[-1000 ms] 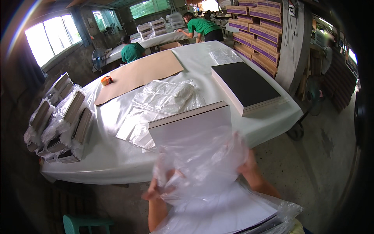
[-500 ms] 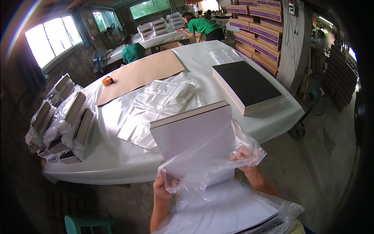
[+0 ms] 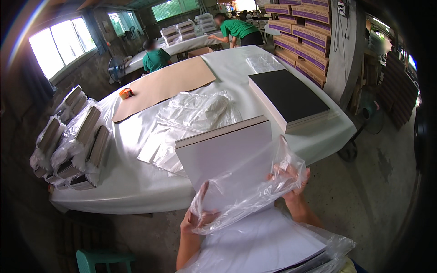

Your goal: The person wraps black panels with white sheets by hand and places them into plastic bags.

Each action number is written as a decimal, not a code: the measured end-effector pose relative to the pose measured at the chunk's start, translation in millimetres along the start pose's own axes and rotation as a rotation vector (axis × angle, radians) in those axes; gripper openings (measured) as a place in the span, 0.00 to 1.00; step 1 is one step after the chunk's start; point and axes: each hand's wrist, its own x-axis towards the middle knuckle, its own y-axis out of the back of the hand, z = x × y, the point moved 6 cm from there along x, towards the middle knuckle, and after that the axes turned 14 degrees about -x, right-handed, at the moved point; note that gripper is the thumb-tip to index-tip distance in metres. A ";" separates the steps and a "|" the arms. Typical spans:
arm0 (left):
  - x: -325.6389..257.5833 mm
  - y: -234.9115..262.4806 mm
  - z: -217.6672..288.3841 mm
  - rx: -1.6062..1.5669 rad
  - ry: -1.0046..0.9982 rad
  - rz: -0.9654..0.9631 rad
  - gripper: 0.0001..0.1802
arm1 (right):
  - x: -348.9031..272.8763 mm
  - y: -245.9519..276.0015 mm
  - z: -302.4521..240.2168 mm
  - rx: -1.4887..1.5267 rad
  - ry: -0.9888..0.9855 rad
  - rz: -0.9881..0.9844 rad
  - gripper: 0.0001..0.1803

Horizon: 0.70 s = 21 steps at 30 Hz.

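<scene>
A thick stack of white boards [image 3: 225,152] tilts up in front of me, its far edge resting at the table's near rim. A clear plastic bag [image 3: 248,189] covers its lower part. My left hand [image 3: 196,218] grips the bag's lower left corner. My right hand [image 3: 291,182] grips the bag's right side, seen through the film. More white sheets in plastic [image 3: 264,245] lie on my lap below.
The white-covered table [image 3: 136,182] carries a black-topped board stack [image 3: 287,98], loose clear bags [image 3: 195,113], a brown sheet [image 3: 164,86], an orange tape roll [image 3: 125,93] and bagged bundles [image 3: 73,136] at left. Two people in green shirts work at far tables. Purple boxes [image 3: 300,32] line the right wall.
The bag has come down from a loose bunch in front of me onto the lower part of the white stack. Both hands have spread apart and moved lower.
</scene>
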 end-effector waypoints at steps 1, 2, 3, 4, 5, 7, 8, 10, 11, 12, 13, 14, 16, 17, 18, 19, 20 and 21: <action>-10.9 8.1 4.1 0.075 0.068 0.085 0.59 | -2.8 3.8 -1.0 -0.015 -0.017 0.035 0.30; -16.1 10.1 8.4 0.066 0.083 0.144 0.57 | -0.9 -0.5 -4.2 -0.030 -0.019 -0.038 0.33; -20.8 11.1 12.7 0.048 0.102 0.196 0.56 | 1.1 -8.9 -10.3 -0.053 -0.017 -0.109 0.36; -26.3 17.0 15.7 0.257 0.221 0.305 0.53 | 1.7 -13.6 -12.9 -0.070 -0.024 -0.180 0.38; -33.0 23.6 23.1 0.467 0.340 0.413 0.50 | -2.8 -17.2 -14.8 -0.220 -0.118 -0.102 0.41; -35.0 21.6 36.4 0.729 0.396 0.461 0.43 | -9.8 3.1 -16.2 -0.565 -0.345 -0.177 0.36; -30.7 15.4 42.4 0.778 0.332 0.407 0.39 | -12.7 11.3 -15.8 -0.638 -0.416 -0.152 0.35; -28.2 10.4 52.9 0.823 0.247 0.387 0.34 | -18.6 19.1 -19.3 -0.782 -0.557 -0.105 0.34; -31.8 11.7 57.5 0.819 0.225 0.432 0.33 | -21.6 20.8 -22.1 -0.788 -0.537 -0.088 0.33; -34.9 12.9 60.8 0.815 0.199 0.480 0.31 | -20.6 18.1 -23.6 -0.793 -0.519 -0.074 0.32; -33.4 14.1 64.5 0.918 0.140 0.501 0.31 | -18.3 15.3 -25.1 -0.826 -0.498 -0.010 0.30; -29.7 17.3 66.6 1.019 0.080 0.523 0.30 | -16.0 8.3 -24.7 -0.858 -0.475 0.055 0.29; -24.1 20.0 72.3 1.299 -0.040 0.597 0.30 | -7.6 2.0 -21.2 -0.928 -0.420 0.167 0.27; -19.4 18.5 76.2 1.478 -0.103 0.645 0.31 | -0.9 2.0 -20.8 -0.969 -0.384 0.212 0.26; -14.2 17.9 79.6 1.656 -0.167 0.692 0.32 | 5.9 2.4 -20.2 -1.010 -0.348 0.259 0.26; -5.5 11.2 82.3 1.705 -0.387 0.671 0.35 | 13.3 1.7 -23.7 -1.219 -0.263 0.266 0.27; -0.3 3.6 82.7 1.781 -0.444 0.707 0.35 | 20.8 1.3 -26.2 -1.426 -0.171 0.270 0.28; 11.4 -11.1 82.0 1.851 -0.498 0.736 0.36 | 26.9 -2.7 -31.8 -1.634 -0.070 0.284 0.29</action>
